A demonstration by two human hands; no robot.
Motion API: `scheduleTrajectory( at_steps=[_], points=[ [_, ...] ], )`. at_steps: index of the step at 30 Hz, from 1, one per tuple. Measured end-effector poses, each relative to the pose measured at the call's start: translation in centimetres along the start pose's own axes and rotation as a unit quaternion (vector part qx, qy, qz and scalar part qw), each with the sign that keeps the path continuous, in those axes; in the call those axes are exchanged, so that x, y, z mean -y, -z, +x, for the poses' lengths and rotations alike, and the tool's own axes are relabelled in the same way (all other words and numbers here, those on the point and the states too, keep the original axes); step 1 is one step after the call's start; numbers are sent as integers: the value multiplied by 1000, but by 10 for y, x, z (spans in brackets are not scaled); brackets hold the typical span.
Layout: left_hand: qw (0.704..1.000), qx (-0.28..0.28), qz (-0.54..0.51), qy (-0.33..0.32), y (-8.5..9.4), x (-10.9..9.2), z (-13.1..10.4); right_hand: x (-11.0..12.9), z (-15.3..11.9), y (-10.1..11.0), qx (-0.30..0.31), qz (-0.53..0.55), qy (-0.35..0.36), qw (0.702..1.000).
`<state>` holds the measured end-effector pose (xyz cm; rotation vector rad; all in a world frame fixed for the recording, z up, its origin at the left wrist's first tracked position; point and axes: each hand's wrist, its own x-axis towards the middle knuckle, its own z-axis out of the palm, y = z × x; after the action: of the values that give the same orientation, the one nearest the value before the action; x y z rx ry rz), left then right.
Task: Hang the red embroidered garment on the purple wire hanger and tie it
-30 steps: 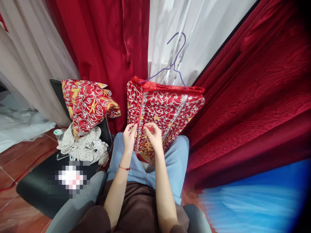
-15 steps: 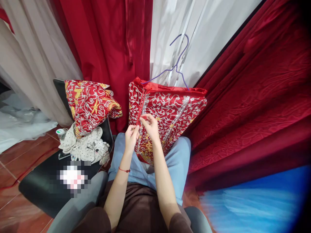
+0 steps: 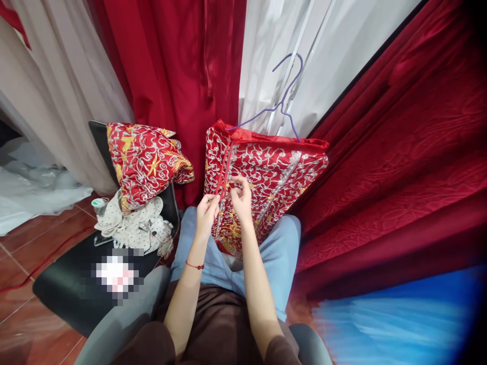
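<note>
A red embroidered garment (image 3: 262,167) with silver and gold patterns hangs from a purple wire hanger (image 3: 282,104) in front of my knees. Narrow red trim (image 3: 227,162) runs down its left part. My left hand (image 3: 207,213) pinches the lower end of this trim between thumb and fingers. Just to the right, my right hand (image 3: 241,197) is bent over the embroidery with thumb and forefinger pressed together. Whatever those fingertips hold, perhaps something thin, is too small to make out.
On the left, a black chair (image 3: 64,289) bears a folded red embroidered piece (image 3: 146,167), white dotted cloth (image 3: 140,228) and a blurred-out item. Red curtains (image 3: 171,61) hang behind and to the right. Blue tulle (image 3: 395,324) lies at the lower right, white tulle (image 3: 34,187) at the left.
My right hand has moved slightly right, away from my left fingers and the trim. My left hand keeps its pinch. The whole view has shifted a little.
</note>
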<state>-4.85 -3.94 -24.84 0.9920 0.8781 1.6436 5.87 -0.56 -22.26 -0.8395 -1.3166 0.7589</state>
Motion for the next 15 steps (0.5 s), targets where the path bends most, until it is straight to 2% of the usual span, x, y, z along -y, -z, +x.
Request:
scheduleTrajectory(
  at_steps=[3,6,12,15],
  points=[
    [1000,3,-8,4,-1,-6,4,-3,3,0,77,15,-18,997],
    [1000,12,-15,6,-5,-17,12,-1,9,0,123,51,-32,991],
    [996,84,-9,-6,-9,-45,33,9,31,6,154,67,-49,985],
    [995,101,-3,1,-10,-55,45,13,38,8,169,49,-58,983]
  ],
)
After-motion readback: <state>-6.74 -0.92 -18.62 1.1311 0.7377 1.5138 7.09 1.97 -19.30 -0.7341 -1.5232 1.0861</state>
